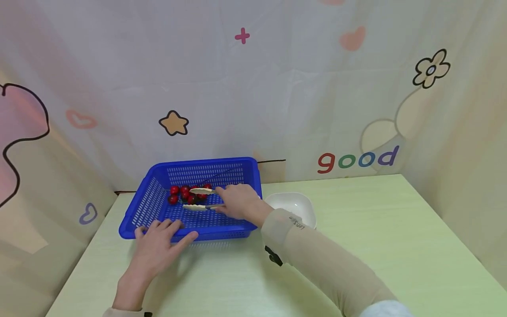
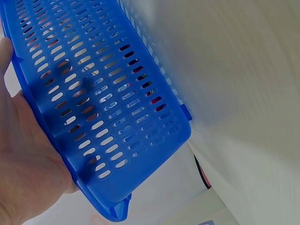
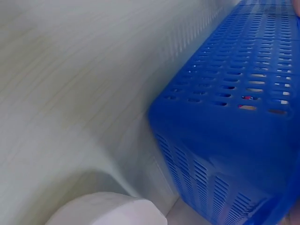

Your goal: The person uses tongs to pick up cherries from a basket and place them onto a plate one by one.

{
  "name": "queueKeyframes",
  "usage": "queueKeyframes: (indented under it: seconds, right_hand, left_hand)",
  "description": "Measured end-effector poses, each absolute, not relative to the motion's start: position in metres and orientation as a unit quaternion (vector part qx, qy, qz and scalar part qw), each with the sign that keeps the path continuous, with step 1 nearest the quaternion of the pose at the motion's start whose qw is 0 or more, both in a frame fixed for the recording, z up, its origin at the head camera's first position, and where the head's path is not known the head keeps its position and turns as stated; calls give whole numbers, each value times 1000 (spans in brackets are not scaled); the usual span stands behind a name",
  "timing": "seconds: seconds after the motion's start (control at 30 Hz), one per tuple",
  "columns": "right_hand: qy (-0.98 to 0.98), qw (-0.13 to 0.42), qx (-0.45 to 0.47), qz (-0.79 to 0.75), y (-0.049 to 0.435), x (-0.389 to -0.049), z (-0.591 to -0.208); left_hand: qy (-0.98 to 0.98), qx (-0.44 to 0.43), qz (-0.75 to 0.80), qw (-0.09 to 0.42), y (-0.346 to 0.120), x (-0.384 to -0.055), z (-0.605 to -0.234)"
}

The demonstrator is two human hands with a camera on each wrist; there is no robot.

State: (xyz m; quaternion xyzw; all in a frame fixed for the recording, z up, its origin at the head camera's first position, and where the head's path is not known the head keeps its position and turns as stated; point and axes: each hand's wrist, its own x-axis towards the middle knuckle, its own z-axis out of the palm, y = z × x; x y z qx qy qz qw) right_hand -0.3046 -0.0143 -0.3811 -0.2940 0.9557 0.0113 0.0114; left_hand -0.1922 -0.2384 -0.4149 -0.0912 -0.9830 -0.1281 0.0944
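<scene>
A blue plastic basket point(image 1: 158, 169) with slotted walls holds several red cherries point(image 1: 174, 190) in a cluster toward its back left. My left hand point(image 1: 156, 246) grips the basket's front rim at the left, its fingers hooked over the edge. In the left wrist view, the palm of that hand point(image 2: 33, 173) lies along the rim. My right hand point(image 1: 239, 200) reaches over the basket's right side and holds tongs point(image 1: 215, 206). The tongs' pale, spread tips point left, one over the cherries and the other just in front of them.
A white bowl point(image 1: 295, 200) stands right of the basket, partly hidden behind my right forearm; its outside point(image 3: 108, 211) shows in the right wrist view. Both stand on a pale green table point(image 1: 376, 229). A printed curtain point(image 1: 222, 88) hangs close behind the basket.
</scene>
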Motion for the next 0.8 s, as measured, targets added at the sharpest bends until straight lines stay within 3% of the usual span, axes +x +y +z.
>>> queueKeyframes:
  seconds: [0.8]
  right_hand:
    - [954,1,-298,36,-19,-306,-399]
  left_hand:
    - [-980,-101,-134,111,-239,-192,-416]
